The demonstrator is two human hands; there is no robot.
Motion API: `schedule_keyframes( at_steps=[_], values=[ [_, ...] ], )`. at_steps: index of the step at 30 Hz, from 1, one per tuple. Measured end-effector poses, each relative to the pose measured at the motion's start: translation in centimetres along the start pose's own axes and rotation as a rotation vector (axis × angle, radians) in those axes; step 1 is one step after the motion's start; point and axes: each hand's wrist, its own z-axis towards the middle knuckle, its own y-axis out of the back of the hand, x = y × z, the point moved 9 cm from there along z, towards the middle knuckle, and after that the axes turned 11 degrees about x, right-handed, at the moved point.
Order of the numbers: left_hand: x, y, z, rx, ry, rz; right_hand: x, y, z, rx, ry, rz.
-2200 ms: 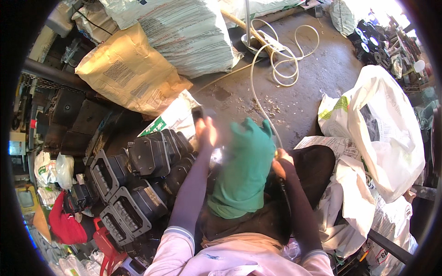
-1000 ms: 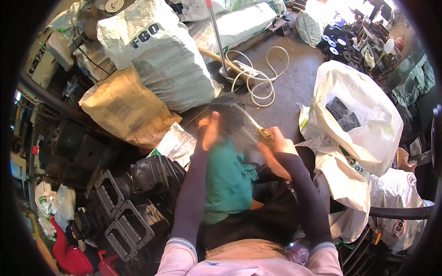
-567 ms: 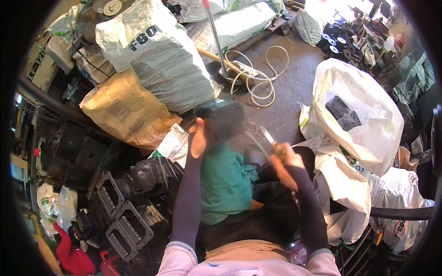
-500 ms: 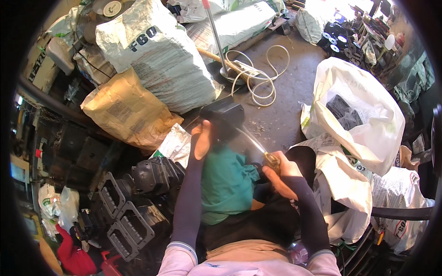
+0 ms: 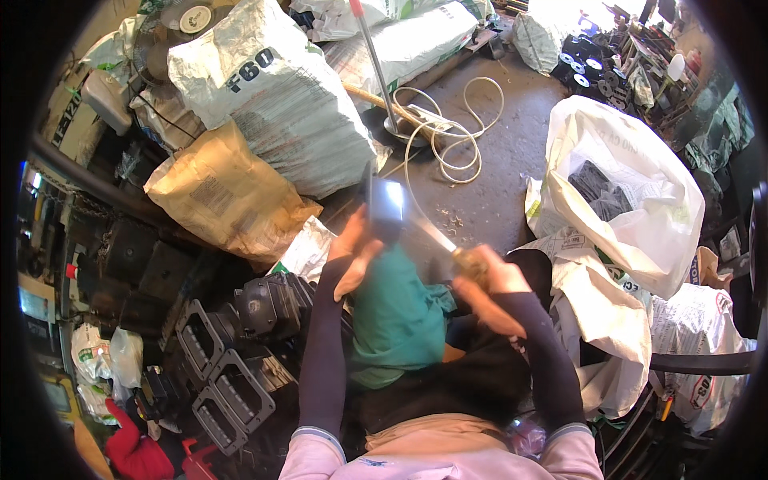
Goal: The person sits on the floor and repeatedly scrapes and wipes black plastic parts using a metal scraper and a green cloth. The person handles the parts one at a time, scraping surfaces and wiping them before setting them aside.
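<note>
My left hand (image 5: 352, 248) is closed on a black, box-shaped plastic part (image 5: 387, 212), held up over my knees, one face catching bright light. My right hand (image 5: 492, 280) grips a knife by its brownish handle (image 5: 472, 266). The knife's pale blade (image 5: 432, 232), smeared by motion, points up and left toward the part; I cannot tell whether they touch. Beneath both hands, a teal cloth (image 5: 400, 320) covers my left leg. Several black plastic housings (image 5: 268, 304) with rectangular openings are piled beside my left forearm.
To the right, an open white sack (image 5: 672, 200) holds dark parts (image 5: 596, 192). Ahead lie a coiled pale hose (image 5: 456, 152) and a long-handled tool (image 5: 372, 60) on the floor. A brown paper bag (image 5: 232, 192) and a large full white sack (image 5: 272, 104) stand ahead on the left.
The black part has been turned in my left hand, from lying sideways to more upright with a shiny face showing. My right hand and knife have shifted slightly.
</note>
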Motion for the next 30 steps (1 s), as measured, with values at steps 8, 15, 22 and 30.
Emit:
schedule_keyframes(
  at_steps=[8, 15, 22, 30],
  values=[
    [-4.8, -6.4, -4.8, 0.235, -0.147, 1.003, -6.2, -1.3, 0.3, -0.048, -0.199, 0.226],
    [-6.4, -6.3, -8.3, 0.006, -0.158, 0.797, -6.1, -4.8, 1.9, 0.052, -0.250, 0.171],
    [4.6, -0.5, -7.7, -0.225, 0.508, -0.408, -5.9, -5.1, 1.8, -0.027, -0.214, 0.101],
    [2.1, -0.3, -5.2, -0.269, 0.319, -0.433, -3.0, -3.0, -2.6, 0.030, -0.165, 0.266]
  ],
)
